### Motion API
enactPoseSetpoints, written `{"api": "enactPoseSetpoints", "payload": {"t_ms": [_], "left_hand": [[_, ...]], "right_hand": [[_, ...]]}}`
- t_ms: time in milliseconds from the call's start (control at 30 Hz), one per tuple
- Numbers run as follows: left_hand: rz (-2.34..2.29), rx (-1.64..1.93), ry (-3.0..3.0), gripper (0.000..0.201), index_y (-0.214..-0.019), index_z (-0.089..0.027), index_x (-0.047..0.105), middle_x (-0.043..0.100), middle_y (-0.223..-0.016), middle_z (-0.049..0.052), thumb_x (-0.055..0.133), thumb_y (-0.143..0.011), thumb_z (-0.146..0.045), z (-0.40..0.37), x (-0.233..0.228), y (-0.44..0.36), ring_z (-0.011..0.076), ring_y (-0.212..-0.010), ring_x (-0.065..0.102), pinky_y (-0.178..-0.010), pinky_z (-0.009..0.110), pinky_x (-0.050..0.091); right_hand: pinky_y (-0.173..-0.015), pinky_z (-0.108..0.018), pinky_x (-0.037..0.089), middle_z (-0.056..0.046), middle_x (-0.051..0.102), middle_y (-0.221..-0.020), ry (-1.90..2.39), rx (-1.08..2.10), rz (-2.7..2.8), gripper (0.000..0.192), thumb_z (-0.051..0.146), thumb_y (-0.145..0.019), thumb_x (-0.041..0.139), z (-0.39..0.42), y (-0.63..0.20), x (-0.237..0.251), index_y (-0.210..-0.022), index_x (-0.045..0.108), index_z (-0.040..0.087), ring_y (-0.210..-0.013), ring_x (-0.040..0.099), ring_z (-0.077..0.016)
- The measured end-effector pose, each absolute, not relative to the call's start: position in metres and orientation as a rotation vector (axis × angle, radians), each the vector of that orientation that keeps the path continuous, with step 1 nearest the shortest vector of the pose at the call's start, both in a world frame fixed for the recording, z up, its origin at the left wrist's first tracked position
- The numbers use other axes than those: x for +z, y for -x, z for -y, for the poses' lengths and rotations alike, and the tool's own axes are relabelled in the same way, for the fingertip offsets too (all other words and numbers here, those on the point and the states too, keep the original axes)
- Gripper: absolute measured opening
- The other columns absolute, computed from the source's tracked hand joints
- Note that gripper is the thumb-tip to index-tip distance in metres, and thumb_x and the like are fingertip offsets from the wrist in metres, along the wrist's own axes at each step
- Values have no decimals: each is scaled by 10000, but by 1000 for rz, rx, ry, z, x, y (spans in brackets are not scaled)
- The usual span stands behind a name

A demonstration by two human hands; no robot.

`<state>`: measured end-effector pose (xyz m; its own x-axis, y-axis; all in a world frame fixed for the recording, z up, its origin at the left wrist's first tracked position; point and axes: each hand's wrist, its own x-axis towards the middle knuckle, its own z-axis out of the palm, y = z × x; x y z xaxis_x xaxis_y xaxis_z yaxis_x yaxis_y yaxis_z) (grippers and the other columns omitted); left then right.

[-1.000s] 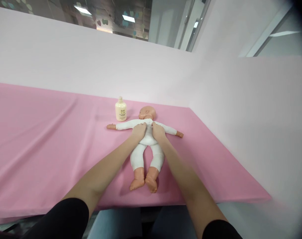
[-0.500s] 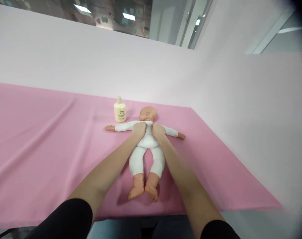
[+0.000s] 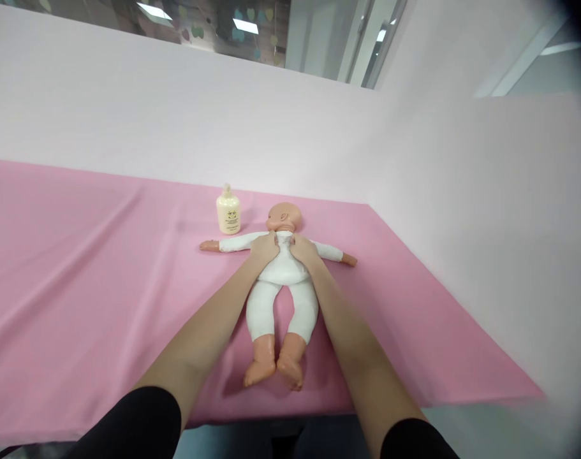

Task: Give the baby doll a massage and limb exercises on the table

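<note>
While doll (image 3: 283,266) lies arms-out, your left hand (image 3: 264,247) and right hand (image 3: 303,249) touch its chest.
Both curled, can't tell grip; bottle (image 3: 229,215) near its head.

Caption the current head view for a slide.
Left hand and right hand touch the chest of a doll lying on pink cloth, a bottle standing nearby.

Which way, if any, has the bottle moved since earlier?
No: against the folds and back edge of the cloth, the bottle stays put; the view itself shifted.

Pink table (image 3: 103,274), apparently cloth-covered, doll (image 3: 283,269), bottle (image 3: 229,217)
</note>
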<state>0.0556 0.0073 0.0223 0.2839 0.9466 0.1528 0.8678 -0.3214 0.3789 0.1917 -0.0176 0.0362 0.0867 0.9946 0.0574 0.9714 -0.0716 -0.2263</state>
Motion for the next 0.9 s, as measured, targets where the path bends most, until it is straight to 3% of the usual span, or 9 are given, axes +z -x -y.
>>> {"api": "enactPoseSetpoints", "payload": {"t_ms": [233,433,733,900], "left_hand": [[-1676,526,-2376,301,-1079,-136,489,665,-985,131,274,-947,-300,-11,20,-53,234,-920,637,-748,323,436],[-1677,577,-2385,310,-1195,-123,408,675,-941,118,328,-922,-246,-11,20,-52,225,-872,647,-720,309,429],[-1676,654,-2442,270,-1057,-159,530,679,-907,99,328,-931,-286,-10,22,-52,225,-858,638,-701,304,422],[-1681,710,-2517,258,-998,-158,588,646,-1000,110,370,-911,-265,-11,21,-52,233,-959,588,-805,328,415]], "right_hand": [[-825,-335,405,-146,657,-1070,2158,100,1952,307,282,-950,281,26,-187,34,-1116,492,134,-1028,601,-258],[-816,-315,397,-102,677,-1033,2056,83,1907,316,259,-910,365,26,-190,29,-1207,417,165,-1006,610,-238],[-838,-290,396,-77,646,-1049,1903,-23,1883,241,243,-901,393,17,-199,19,-1072,555,191,-972,581,-201],[-917,-290,366,-87,608,-1056,1737,-136,1878,209,180,-874,428,14,-201,13,-980,606,155,-1019,514,-191]]}}
